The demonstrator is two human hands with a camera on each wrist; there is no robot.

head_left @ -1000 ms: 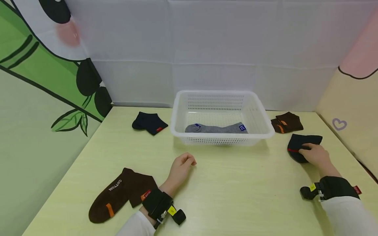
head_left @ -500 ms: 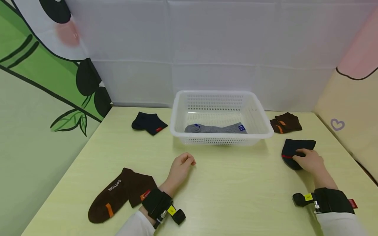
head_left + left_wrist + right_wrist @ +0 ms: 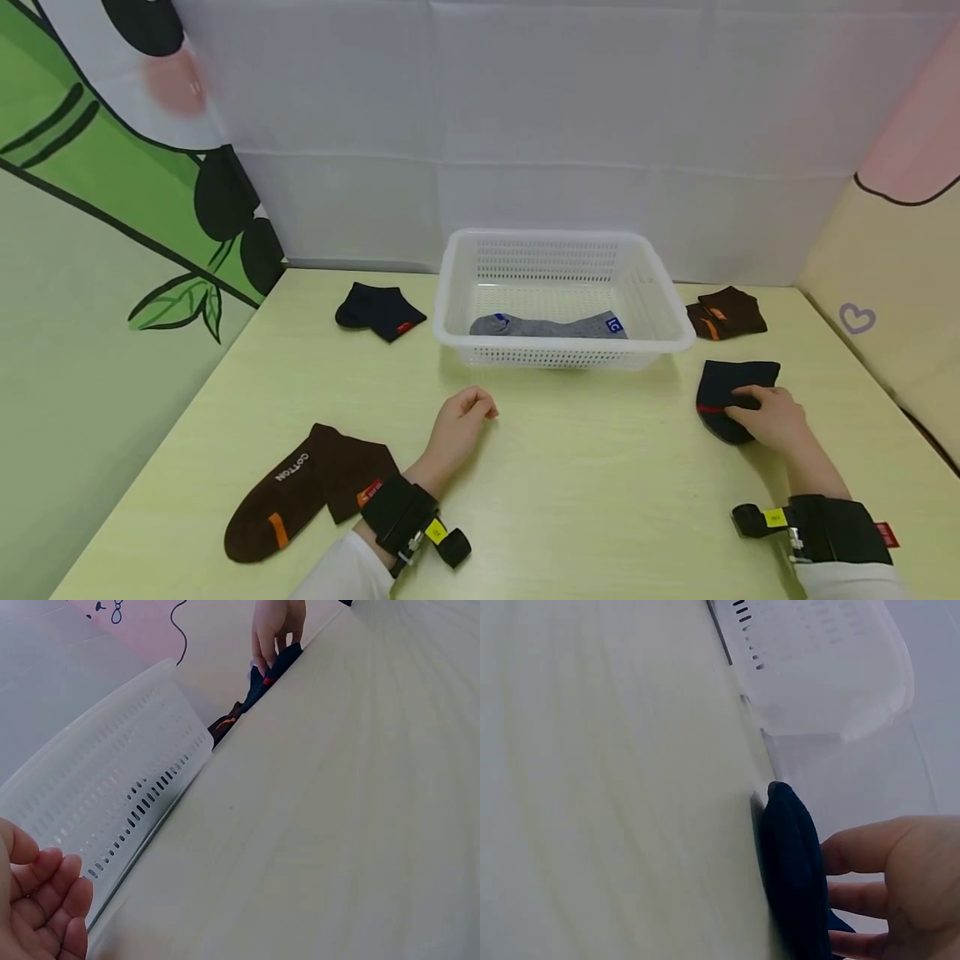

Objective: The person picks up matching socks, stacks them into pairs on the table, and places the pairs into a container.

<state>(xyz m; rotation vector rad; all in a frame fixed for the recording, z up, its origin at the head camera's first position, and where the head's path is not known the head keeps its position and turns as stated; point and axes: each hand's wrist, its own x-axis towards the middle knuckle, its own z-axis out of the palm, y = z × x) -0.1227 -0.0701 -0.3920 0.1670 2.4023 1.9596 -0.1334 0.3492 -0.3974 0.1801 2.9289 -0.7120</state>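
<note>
A folded navy sock (image 3: 723, 392) with a red line lies at the right of the table. My right hand (image 3: 776, 421) touches its upper face with thumb and fingertips, a gap showing between thumb and forefinger. Seen from the right wrist, fairly straight fingers (image 3: 859, 900) meet the dark cloth. My left hand (image 3: 459, 425) rests on the table in front of the basket, fingers loosely curled and holding nothing. Beside that forearm lies a pair of long brown socks (image 3: 315, 492) marked COTTON. One grey sock (image 3: 551, 327) is inside the white plastic basket (image 3: 562, 356).
At the back left lies a dark navy ankle-sock pair (image 3: 380, 310) with a red tag. Folded brown socks (image 3: 727, 313) with orange marks sit right of the basket. A white cloth wall (image 3: 540, 117) closes the back, and a printed panel (image 3: 885, 292) stands along the right edge.
My right hand has slid the navy sock left and toward me, away from the brown folded socks. The left hand has stayed in place.
</note>
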